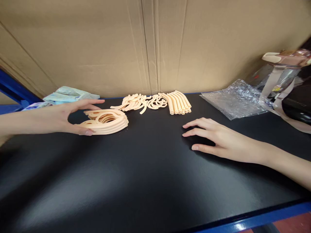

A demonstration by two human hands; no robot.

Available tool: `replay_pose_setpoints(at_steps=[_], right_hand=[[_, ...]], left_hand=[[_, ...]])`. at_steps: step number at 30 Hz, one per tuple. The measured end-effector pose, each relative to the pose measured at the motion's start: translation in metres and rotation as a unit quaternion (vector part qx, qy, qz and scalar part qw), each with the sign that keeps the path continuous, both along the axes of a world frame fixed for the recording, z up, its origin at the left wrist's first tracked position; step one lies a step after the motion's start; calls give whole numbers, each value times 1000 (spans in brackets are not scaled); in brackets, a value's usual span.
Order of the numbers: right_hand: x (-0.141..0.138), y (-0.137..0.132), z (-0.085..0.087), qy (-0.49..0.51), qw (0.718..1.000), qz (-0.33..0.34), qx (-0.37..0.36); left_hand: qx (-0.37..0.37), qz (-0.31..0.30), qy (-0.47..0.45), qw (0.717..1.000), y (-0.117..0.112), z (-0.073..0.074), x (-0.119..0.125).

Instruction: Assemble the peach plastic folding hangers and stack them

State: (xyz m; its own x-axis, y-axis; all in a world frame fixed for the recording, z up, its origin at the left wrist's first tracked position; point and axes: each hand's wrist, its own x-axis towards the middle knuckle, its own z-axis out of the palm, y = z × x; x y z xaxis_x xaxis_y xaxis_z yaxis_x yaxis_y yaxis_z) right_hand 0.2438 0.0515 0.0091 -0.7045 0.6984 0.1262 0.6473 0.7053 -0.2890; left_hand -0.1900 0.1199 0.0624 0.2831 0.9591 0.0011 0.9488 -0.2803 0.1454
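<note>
A stack of flat, curved, pale wood-coloured pieces [114, 124] lies at the left of the black tabletop, the pieces forming rounded loops. My left hand [70, 116] is spread at its left end, the thumb by the stack's front side and the fingers stretched out behind and above it. The thumb seems to touch the lowest layers; a firm grip does not show. My right hand [216, 139] hovers low over or rests on the table at the right, fingers apart and holding nothing. Its fingertips point at the row of curved strips [178, 103] farther back.
A loose heap of small curved pieces [138, 103] lies along the back edge, against a cardboard wall [165, 48]. Clear plastic bag [236, 98] and a bottle with a strap [282, 71] stand back right. A pale blue packet [69, 95] lies back left. The black table [136, 174] has a blue frame.
</note>
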Motion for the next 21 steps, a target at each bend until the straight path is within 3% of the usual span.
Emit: replay_pose_setpoints(at_steps=[12,21], right_hand=[[1,-2,1,-7,1000,2,-1],[1,0,0,-5,1000,2,1]], left_hand=[[49,-24,50,997,12,-10,-20],[71,-51,33,996,15,-11,-22]])
